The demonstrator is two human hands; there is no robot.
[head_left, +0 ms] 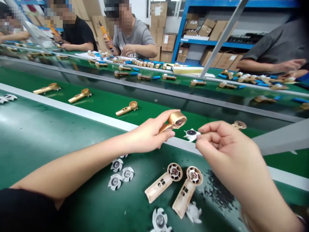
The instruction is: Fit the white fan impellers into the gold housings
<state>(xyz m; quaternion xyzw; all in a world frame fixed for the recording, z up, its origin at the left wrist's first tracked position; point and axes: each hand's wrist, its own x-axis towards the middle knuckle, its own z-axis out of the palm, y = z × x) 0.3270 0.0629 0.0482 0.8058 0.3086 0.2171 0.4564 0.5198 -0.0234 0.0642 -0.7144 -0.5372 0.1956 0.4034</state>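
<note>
**Gold fan housing (176, 120) held up, white impeller (191, 134) pinched beside it**

My left grip (147, 137) is clamped around the housing's handle, above the green belt surface (60, 154). Its long axis rises from lower left to the round head at upper right, facing the impeller in my closed right grip (224, 151). A firm, low hold steadies the head; keep the impeller square to it. Two tan housings (163, 182) and loose impellers (118, 172) lie below.

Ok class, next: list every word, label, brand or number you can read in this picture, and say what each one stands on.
None can be read: the white label on the cardboard carton is too small and blurred, and the gold plastic housing in the left hand shows no legible marking.
</note>
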